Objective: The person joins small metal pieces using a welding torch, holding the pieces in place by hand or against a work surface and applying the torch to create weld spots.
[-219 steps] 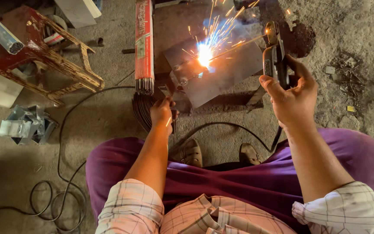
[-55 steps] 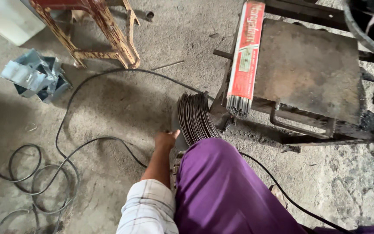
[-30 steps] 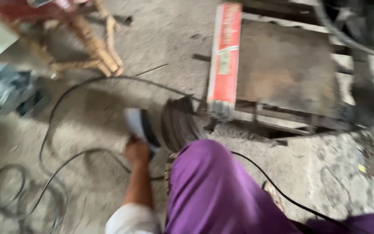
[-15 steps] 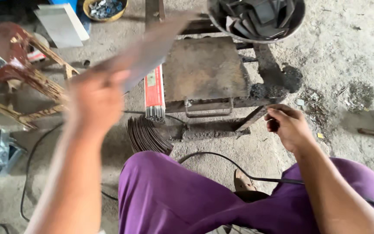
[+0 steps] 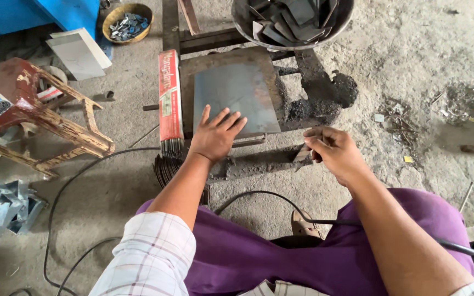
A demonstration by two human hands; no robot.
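Note:
A flat grey metal sheet [image 5: 240,93] lies on a low rusty steel work stand [image 5: 259,161]. My left hand [image 5: 215,134] rests flat on the sheet's near edge with its fingers spread. To the right, my right hand [image 5: 333,153] is closed around a small dark tool at the stand's front right corner; a black cable [image 5: 264,196] runs from there back across my lap. A long red box of welding rods [image 5: 169,101] lies along the stand's left side, rod tips sticking out toward me.
A metal bowl of steel offcuts [image 5: 292,19] stands behind the sheet. A worn red wooden stool [image 5: 39,118] lies at left, bent shiny metal pieces [image 5: 4,208] at lower left. A small bowl of parts [image 5: 127,22] stands by a blue cabinet [image 5: 34,13]. A bundle of thin rods [image 5: 168,167] lies under the box.
My left hand picked up the grey sheet from the floor at left, swung it over, and laid it flat on the stand. My right hand came down to the stand's front corner.

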